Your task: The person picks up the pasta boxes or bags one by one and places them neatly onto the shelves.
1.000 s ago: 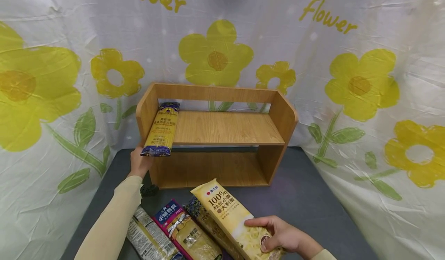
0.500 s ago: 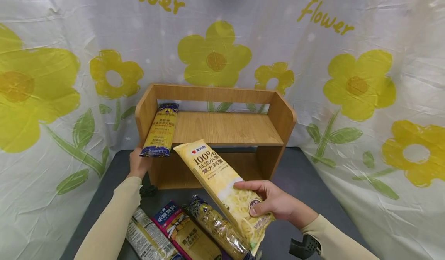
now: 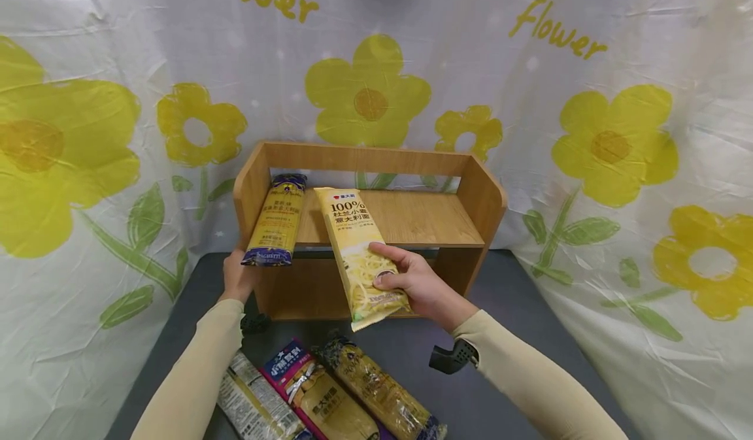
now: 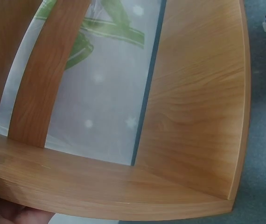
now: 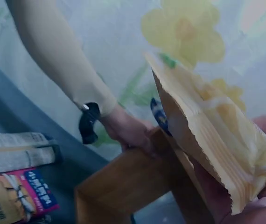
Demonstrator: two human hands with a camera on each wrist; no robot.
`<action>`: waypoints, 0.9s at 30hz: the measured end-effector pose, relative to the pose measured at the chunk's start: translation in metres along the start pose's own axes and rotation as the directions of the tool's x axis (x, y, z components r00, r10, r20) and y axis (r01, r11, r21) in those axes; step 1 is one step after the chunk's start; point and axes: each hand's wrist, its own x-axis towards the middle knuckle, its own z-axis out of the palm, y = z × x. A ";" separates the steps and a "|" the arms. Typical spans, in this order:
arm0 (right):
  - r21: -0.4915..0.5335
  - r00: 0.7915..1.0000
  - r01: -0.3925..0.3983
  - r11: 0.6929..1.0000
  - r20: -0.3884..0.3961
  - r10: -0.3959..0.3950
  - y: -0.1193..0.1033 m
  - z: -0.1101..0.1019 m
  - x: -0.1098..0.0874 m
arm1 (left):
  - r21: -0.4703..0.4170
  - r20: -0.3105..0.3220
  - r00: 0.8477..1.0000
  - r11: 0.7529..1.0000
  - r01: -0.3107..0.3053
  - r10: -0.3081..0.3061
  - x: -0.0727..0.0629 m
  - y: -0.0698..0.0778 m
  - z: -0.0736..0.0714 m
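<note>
right hand (image 3: 420, 286) grips the pale yellow pack (image 3: 350, 247), long side pointing to the back edge of the shelf (image 3: 423, 218); left hand (image 3: 238, 276) holds the shelf's left edge.

Shelf (image 3: 485, 191) on desk (image 3: 470, 404), curtain (image 3: 441, 15) behind; spaghetti packet (image 3: 275, 221) at shelf's upper left; pasta packet (image 3: 348, 237), in right hand (image 3: 422, 283), right of that; three packets (image 3: 329, 401) side by side before shelf.
</note>
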 end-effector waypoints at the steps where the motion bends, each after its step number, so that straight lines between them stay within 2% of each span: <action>1: 0.003 1.000 0.001 1.000 -0.022 -0.001 0.000 0.002 0.007 | 0.002 0.001 1.000 1.000 -0.001 0.001 0.000 0.000 0.000; 8: -0.004 0.991 0.027 1.000 -0.134 -0.027 0.005 0.014 0.048 | 0.013 0.001 1.000 1.000 -0.001 0.001 0.001 -0.002 0.001; 14: -0.017 0.983 0.037 0.999 -0.179 -0.039 0.007 0.026 0.076 | 0.020 -0.009 1.000 1.000 -0.009 0.010 0.001 -0.002 0.003; 21: -0.045 0.973 0.045 0.998 -0.223 -0.054 0.009 0.036 0.101 | 0.013 -0.019 1.000 1.000 -0.015 0.015 0.002 -0.003 0.003; 27: -0.048 0.965 0.056 0.997 -0.255 -0.066 0.011 0.043 0.114 | 0.006 -0.011 1.000 1.000 -0.022 0.022 0.001 -0.003 0.002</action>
